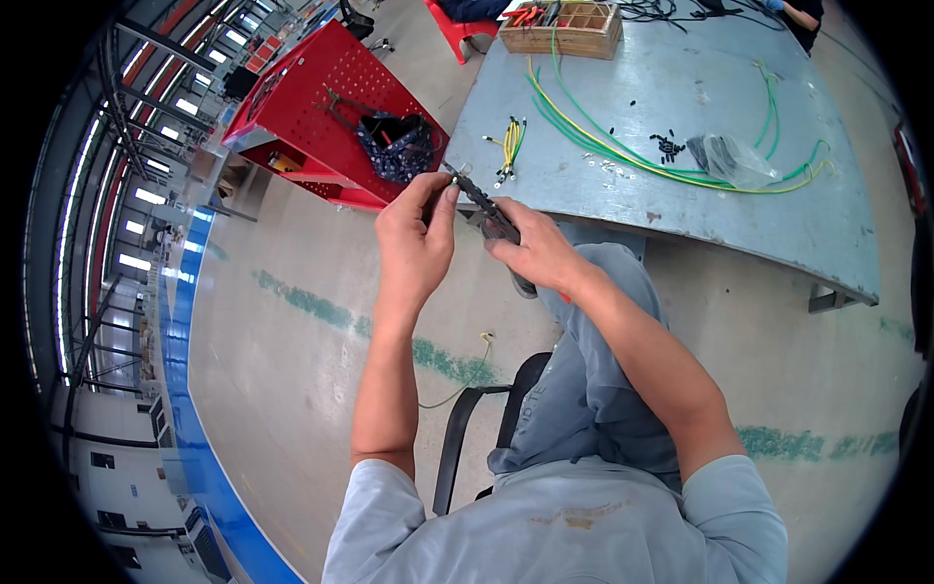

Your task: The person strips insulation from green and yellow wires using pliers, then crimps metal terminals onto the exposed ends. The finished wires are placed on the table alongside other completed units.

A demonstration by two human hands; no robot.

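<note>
In my right hand (533,245) is a dark pair of crimping pliers (481,200), its fingers wrapped round the handles. The jaws point up and left, toward my left hand (418,234). Thumb and forefinger of that left hand pinch a small piece with a greenish tip, right beside the jaws; it is too small to name surely. Both hands are held in front of the table's near left edge. Just beyond them on the tabletop lies a bundle of short yellow and green wires (510,146) with dark ends.
The grey metal table (671,209) carries long green and yellow wires (623,154), small black pieces (669,146), a clear plastic bag (739,161) and a wooden tool box (564,37). A red perforated cabinet (341,83) with a dark patterned bag (397,146) stands left. Another person's gloved hand (773,5) shows far right.
</note>
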